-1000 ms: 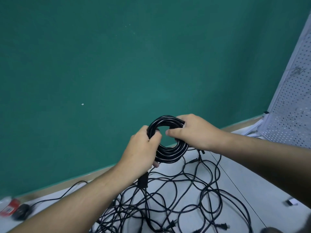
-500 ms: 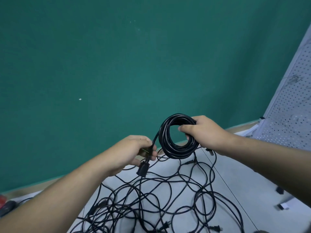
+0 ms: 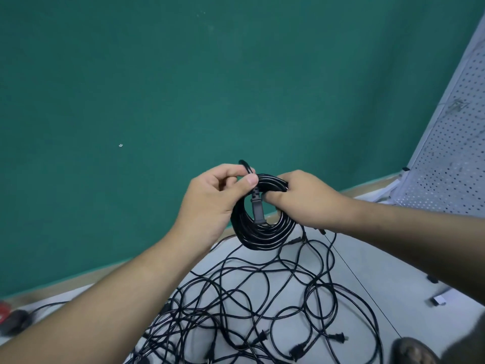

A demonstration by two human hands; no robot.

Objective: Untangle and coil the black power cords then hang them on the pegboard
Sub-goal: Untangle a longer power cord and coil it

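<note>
A coiled black power cord (image 3: pixel 265 232) hangs in the air in front of the green wall. My right hand (image 3: pixel 304 198) grips the coil's upper right side. My left hand (image 3: pixel 215 198) pinches the cord's free end at the coil's top left, and the connector plug (image 3: pixel 258 209) dangles through the coil's middle. Below lies a tangle of black power cords (image 3: pixel 252 306) spread on the light grey floor. The white pegboard (image 3: pixel 451 158) leans at the far right.
A green wall with a wooden skirting strip (image 3: pixel 78 279) runs behind the cords. A dark object and a red item (image 3: pixel 10 316) lie at the far left. Small loose bits (image 3: pixel 438 300) sit on the floor at right. A dark shoe (image 3: pixel 412 352) shows at the bottom right.
My left hand has risen from below the coil, bringing the cord's plug end up and over the coil's top. The right hand keeps its hold on the coil.
</note>
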